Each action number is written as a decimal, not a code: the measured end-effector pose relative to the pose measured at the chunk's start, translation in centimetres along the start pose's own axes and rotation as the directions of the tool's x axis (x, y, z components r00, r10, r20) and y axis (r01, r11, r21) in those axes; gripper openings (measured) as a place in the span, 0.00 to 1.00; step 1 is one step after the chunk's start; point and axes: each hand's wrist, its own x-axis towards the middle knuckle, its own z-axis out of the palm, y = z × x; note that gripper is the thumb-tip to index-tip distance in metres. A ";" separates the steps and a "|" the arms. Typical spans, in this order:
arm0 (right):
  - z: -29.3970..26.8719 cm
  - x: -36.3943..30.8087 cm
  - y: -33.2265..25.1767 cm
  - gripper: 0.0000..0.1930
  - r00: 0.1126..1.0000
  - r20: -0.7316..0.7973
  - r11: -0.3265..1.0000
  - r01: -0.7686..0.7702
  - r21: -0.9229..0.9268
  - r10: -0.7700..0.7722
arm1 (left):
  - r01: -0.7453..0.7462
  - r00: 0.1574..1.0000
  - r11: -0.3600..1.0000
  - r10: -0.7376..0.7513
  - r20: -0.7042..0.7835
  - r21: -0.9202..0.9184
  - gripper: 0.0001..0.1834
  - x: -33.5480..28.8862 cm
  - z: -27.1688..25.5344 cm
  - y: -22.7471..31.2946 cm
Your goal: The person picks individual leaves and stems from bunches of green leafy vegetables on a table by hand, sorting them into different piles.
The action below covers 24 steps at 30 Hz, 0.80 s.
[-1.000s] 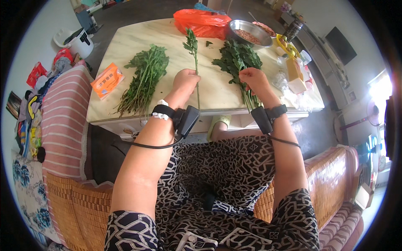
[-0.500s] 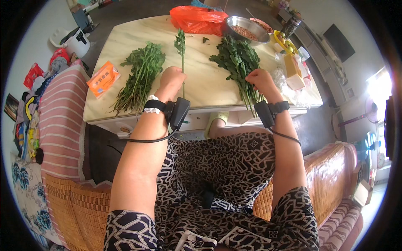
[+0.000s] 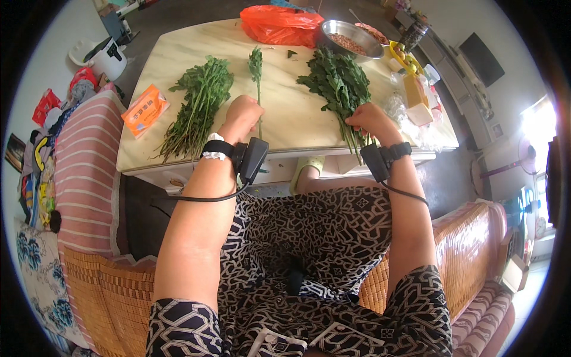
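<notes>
A single leafy green stem [image 3: 256, 62] stands out above my left hand [image 3: 242, 114], which is closed round its lower part over the marble-patterned table. To the left lies a loose bunch of leafy greens [image 3: 205, 83], stalks toward me. My right hand [image 3: 375, 122] is at the stalk end of a second, darker bunch of leafy greens [image 3: 339, 77] on the right. Its fingers are pinched together on stalks there; how many they hold is hidden. Both wrists carry black strapped devices with cables.
On the table [image 3: 279, 89], an orange packet [image 3: 144, 111] lies at the left. A red plastic bag [image 3: 279, 25] and a steel bowl [image 3: 352, 40] of reddish-brown pieces stand at the back. A yellow fruit basket [image 3: 406, 59], a box [image 3: 419, 101] and clear plastic wrapping crowd the right side.
My right hand has shifted slightly left and down along the stalks of the right bunch. My left hand stays in place, the stem top a little lower.
</notes>
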 end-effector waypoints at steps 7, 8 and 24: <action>0.4 0.2 0.0 0.13 0.999 0.000 0.998 0.050 -0.023 -0.050 | -0.028 0.997 0.999 0.026 0.070 0.025 0.12 0.0 -0.2 -0.2; 0.3 0.4 0.1 0.12 0.999 0.011 1.000 0.030 -0.007 -0.030 | -0.033 0.995 0.998 0.028 0.100 0.050 0.11 0.2 -0.3 -0.2; -0.9 0.5 0.2 0.10 0.991 -0.117 0.964 0.092 0.249 -0.065 | -0.065 0.992 0.995 0.056 0.115 0.079 0.16 -1.1 -0.3 0.9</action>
